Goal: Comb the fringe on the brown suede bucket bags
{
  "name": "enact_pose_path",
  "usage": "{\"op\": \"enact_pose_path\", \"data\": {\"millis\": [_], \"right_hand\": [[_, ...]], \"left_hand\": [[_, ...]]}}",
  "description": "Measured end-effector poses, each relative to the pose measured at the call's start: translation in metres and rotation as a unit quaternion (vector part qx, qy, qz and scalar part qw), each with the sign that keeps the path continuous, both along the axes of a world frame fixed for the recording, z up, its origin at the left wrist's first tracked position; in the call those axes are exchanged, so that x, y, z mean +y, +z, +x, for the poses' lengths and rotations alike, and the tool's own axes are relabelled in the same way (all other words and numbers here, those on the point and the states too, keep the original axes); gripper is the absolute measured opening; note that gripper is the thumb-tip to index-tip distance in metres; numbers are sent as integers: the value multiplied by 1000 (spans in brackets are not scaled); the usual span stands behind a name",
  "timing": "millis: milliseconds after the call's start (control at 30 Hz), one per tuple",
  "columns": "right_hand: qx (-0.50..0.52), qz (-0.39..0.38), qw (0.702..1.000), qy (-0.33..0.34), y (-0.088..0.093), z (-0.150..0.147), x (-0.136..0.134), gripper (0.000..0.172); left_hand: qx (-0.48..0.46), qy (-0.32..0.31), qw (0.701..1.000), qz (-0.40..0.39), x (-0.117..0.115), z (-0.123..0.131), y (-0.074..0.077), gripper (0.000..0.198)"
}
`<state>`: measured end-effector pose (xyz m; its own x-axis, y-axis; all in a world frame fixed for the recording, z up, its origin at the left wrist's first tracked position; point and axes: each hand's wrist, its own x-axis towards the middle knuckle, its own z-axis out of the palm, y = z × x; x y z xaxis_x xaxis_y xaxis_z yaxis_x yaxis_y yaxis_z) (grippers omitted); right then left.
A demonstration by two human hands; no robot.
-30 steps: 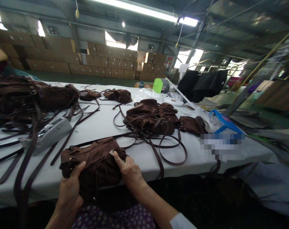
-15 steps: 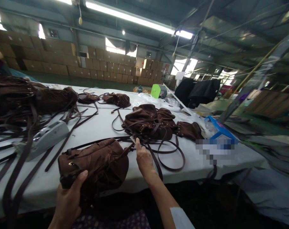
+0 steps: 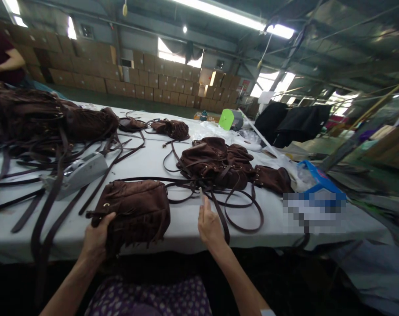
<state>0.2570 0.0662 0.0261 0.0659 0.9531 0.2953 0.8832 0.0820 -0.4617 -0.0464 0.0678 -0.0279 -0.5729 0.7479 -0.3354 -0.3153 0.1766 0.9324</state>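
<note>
You steady a dark brown bag (image 3: 136,204) by its end in your left grip (image 3: 98,237), at the near edge of the white-covered counter (image 3: 184,226).

Your left grip pinches the bag, thumb on top; the body spreads to the right of that grip, soft, matte and creased, with a gold-coloured ring (image 3: 106,205) just above the thumb and ragged fringe (image 3: 143,241) along the lower edge. Whether the counter bears its weight cannot be told. Your right grip (image 3: 211,221), apart from the bag, has its fingers pressed together on a small pale sliver (image 3: 201,192), too small to identify. Just beyond that grip lies a heap of brown bags (image 3: 215,162) with shiny eyelets; beyond your left grip stands a grey metal holder (image 3: 84,173).
</note>
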Motion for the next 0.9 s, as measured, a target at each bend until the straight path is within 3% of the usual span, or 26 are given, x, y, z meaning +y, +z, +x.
{"op": "enact_pose_path", "data": {"millis": [133, 267, 400, 500, 733, 900], "right_hand": [[57, 63, 991, 107, 0, -31, -19, 42], [54, 43, 987, 148, 9, -19, -15, 33], [86, -12, 967, 241, 0, -11, -1, 34], [80, -8, 951, 298, -12, -23, 10, 42], [-147, -71, 936, 313, -30, -50, 16, 62], [-119, -99, 927, 342, -48, -53, 2, 62]], "left_hand": [[-84, 8, 996, 7, 3, 18, 11, 23], [-96, -40, 995, 5, 13, 3, 18, 19], [-91, -128, 987, -16, 30, -23, 11, 22], [-75, -147, 986, -25, 35, -33, 3, 26], [-39, -152, 988, -16, 32, -32, -6, 38], [-17, -142, 990, 3, 32, -30, -7, 42]]}}
